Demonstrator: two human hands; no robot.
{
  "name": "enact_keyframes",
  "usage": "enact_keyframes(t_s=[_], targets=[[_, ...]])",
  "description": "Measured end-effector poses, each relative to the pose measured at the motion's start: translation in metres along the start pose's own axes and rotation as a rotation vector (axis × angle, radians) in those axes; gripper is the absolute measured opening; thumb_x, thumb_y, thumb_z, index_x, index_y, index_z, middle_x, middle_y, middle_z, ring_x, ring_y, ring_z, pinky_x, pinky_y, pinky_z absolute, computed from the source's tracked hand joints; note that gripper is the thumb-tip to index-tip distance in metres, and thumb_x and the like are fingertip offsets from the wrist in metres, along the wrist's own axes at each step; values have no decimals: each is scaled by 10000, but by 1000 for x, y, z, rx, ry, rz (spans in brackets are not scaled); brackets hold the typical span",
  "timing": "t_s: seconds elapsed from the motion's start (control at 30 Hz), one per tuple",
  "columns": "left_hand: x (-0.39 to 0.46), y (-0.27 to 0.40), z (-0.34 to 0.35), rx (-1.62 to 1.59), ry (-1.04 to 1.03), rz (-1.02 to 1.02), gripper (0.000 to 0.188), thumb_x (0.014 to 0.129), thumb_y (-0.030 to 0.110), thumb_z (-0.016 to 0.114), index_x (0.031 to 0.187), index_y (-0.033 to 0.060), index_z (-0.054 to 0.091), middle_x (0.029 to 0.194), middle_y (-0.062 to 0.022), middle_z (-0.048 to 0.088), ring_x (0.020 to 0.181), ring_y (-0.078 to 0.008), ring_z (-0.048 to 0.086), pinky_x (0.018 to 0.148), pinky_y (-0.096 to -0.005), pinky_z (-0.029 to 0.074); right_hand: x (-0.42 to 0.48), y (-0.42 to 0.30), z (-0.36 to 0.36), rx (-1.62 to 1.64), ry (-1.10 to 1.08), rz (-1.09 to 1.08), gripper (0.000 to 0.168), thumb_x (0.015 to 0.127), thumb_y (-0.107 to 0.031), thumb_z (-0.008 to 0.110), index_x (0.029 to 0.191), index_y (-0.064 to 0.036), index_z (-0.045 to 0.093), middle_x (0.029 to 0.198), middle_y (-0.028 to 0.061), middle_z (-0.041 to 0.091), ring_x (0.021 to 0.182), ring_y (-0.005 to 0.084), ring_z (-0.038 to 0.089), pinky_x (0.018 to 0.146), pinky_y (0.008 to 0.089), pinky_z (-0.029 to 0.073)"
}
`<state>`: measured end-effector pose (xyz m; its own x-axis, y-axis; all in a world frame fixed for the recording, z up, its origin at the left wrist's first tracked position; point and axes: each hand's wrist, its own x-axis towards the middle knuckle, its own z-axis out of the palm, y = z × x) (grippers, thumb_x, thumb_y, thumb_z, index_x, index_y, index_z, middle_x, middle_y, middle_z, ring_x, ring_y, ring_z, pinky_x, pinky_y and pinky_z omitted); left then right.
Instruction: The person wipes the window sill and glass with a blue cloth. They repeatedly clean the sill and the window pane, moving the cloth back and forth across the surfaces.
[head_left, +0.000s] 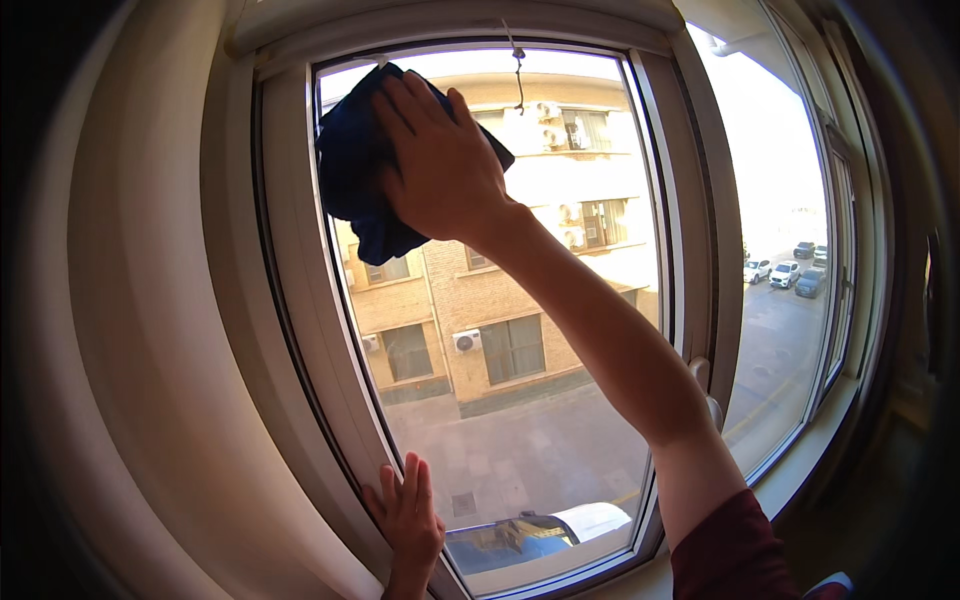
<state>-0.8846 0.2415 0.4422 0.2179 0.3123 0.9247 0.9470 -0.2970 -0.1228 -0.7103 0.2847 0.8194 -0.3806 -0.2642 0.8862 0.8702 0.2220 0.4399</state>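
My right hand (442, 165) presses a dark blue cloth (349, 161) flat against the upper left corner of the window pane (517, 442). The fingers point upward, and the cloth bunches out to the left and below the palm. My right forearm crosses in front of the glass from the lower right. Low on the left, my left hand (411, 510) leans against the side of the white window frame (300, 247), fingers up and near the edge of the glass. It holds nothing that I can see.
A cord (518, 79) hangs at the top of the window. The window handle (712, 405) sits on the right stile, partly behind my arm. Further right is another glass pane (772, 360) above a sill (814, 450). A pale wall (150, 300) curves along the left.
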Motion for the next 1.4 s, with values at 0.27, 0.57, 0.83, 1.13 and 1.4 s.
enact_keyframes(t_s=[0.27, 0.57, 0.83, 1.13, 1.4], targets=[[-3, -7, 0, -48, -11, 46, 578, 854, -4, 427, 1427, 19, 494, 1525, -98, 449, 1470, -411, 260, 1179, -628, 85, -20, 115, -36, -193, 67, 193, 576, 937, -262, 518, 1424, 24, 401, 1471, 235, 423, 1444, 368, 323, 1162, 536, 290], [-5, -3, 0, -61, -40, 17, 575, 868, 17, 419, 1438, 33, 487, 1532, -87, 442, 1466, -408, 268, 1172, -639, 100, -22, 167, -27, -162, 342, 318, 469, 839, -366, 725, 1209, -109, 594, 1120, 131, 671, 1138, 335, 597, 985, 416, 470], [-5, -3, 1, -43, -22, 12, 561, 871, 8, 417, 1424, 46, 507, 1514, -93, 468, 1467, -399, 277, 1178, -626, 100, 34, -14, 23, -131, -32, 27, 766, 896, -412, 513, 1440, 111, 383, 1530, 333, 275, 1463, 455, 210, 1214, 502, 158], [-8, -7, 5, 16, 22, 45, 577, 858, -11, 418, 1428, 29, 503, 1510, -100, 474, 1481, -407, 249, 1195, -603, 65, 28, 52, 3, 16, 65, -120, 671, 891, -360, 557, 1417, 36, 425, 1503, 223, 411, 1457, 316, 319, 1208, 433, 237], [-8, -4, 2, -18, -25, -5, 592, 830, 15, 461, 1418, 61, 518, 1524, -60, 460, 1472, -385, 270, 1176, -634, 89, -24, 157, -49, -315, 107, 146, 532, 873, -222, 643, 1289, 65, 478, 1245, 261, 551, 1192, 365, 554, 1046, 439, 437]])
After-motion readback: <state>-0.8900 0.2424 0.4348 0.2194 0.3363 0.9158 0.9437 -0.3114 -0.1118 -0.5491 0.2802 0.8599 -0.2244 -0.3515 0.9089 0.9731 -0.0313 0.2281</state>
